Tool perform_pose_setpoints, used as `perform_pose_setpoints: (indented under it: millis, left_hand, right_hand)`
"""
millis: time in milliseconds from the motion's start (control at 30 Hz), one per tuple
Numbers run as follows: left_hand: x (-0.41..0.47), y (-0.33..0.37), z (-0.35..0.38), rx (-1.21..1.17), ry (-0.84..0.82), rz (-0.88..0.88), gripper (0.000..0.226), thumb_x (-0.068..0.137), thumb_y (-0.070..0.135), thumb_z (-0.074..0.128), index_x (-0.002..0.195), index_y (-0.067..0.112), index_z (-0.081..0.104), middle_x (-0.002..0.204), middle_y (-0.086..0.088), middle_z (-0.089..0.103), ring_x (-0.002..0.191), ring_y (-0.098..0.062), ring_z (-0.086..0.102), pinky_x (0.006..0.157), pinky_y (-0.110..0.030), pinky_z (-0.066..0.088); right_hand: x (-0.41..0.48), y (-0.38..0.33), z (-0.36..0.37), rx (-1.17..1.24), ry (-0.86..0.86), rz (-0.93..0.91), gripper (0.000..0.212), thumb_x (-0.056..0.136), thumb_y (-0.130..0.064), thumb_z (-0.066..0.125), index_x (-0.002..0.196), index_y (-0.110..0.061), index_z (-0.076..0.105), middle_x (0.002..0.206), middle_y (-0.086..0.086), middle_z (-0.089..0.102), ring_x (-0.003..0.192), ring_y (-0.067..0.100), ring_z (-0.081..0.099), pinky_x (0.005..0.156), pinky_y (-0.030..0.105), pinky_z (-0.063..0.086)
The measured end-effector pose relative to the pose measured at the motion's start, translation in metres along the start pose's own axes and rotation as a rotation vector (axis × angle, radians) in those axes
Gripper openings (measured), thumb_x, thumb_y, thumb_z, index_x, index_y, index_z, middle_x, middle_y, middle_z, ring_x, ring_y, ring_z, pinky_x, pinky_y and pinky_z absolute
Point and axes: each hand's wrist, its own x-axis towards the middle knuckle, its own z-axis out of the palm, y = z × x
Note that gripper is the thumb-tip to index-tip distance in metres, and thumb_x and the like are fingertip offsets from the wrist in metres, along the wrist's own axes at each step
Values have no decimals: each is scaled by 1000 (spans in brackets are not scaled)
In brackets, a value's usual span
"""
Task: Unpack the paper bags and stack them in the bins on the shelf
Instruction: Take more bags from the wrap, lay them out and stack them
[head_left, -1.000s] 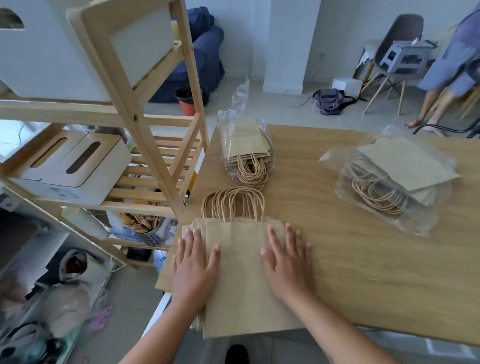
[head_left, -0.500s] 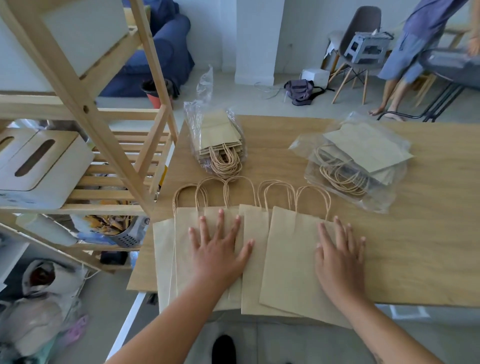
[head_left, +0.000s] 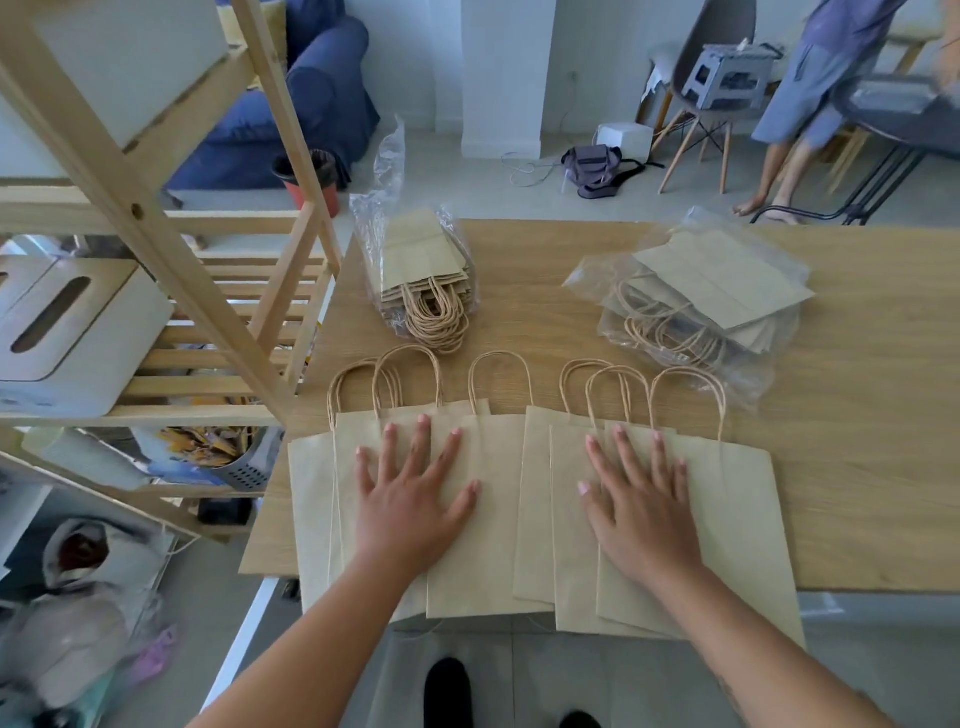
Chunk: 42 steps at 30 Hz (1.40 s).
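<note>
both hands were down flat at the bottom middle of the frame. the left hand (head_left: 410, 499) lay spread on the left fan of paper bags (head_left: 488, 561), fingers straight and splayed wide, palm pressing, nothing gripped. the right hand (head_left: 639, 509) lay the same way on the right fan of paper bags (head_left: 737, 519), fingers straight and a little apart, nothing pinched. the two fans sat side by side along the near edge of the wooden table (head_left: 857, 467), sheets overlapping, their lower ends hanging off the edge, and the twisted handles (head_left: 498, 379) looped toward the top of the frame. just above them, at centre, a bundle of bags in clear plastic wrap (head_left: 426, 260) lay with its handles spilling out of the wrap toward the hands. to the upper right, a second wrapped bundle (head_left: 717, 280) lay on the table, its bags stacked loosely and skewed. the wooden shelf (head_left: 156, 249) filled the left of the frame, and a white bin (head_left: 78, 332) with a slot handle sat on its slatted middle level. in the upper right corner, a person in blue (head_left: 810, 88) stood beside a chair (head_left: 711, 26) with a grey step stool (head_left: 727, 78) on its seat.
</note>
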Motion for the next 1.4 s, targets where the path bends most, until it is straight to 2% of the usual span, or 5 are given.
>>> perform_pose_setpoints:
  millis: [400,733,900,1133,1400]
  left_hand:
    - [-11,-30,-20,-441,165,-552,78,93,56,47,154,20,15,163,-9,17,149,-33,10,121,-46,13]
    - [-14,-30,-44,-629,47,-458,44,103,35,40,147,31,40,153,-8,35,147,-21,18,117,-41,13]
    - [-4,-33,-46,-1025,162,-579,26,99,16,53,124,21,58,100,3,65,83,-9,58,67,-22,44]
    - [13,-58,-56,-1149,82,-753,32,76,28,85,91,6,68,83,-6,67,68,-19,56,59,-28,47]
    - [-15,-66,-30,-505,220,-604,44,101,30,45,144,23,45,152,-4,38,138,-31,26,111,-44,26]
  right_hand:
    - [5,7,0,189,69,16,66,92,-44,9,155,-30,17,165,6,5,151,27,-10,121,42,-6]
    - [15,-25,-1,135,43,20,56,101,-40,23,156,-36,9,165,5,-1,149,31,-15,121,47,-6]
    - [15,-26,1,108,64,35,59,96,-44,16,155,-37,13,165,4,4,150,31,-9,122,46,-3]
    - [15,-25,5,74,81,53,60,95,-46,18,155,-38,16,164,4,10,151,31,-3,122,47,3]
    - [15,-25,7,88,109,52,65,90,-50,14,153,-38,21,163,6,17,150,33,4,122,48,5]
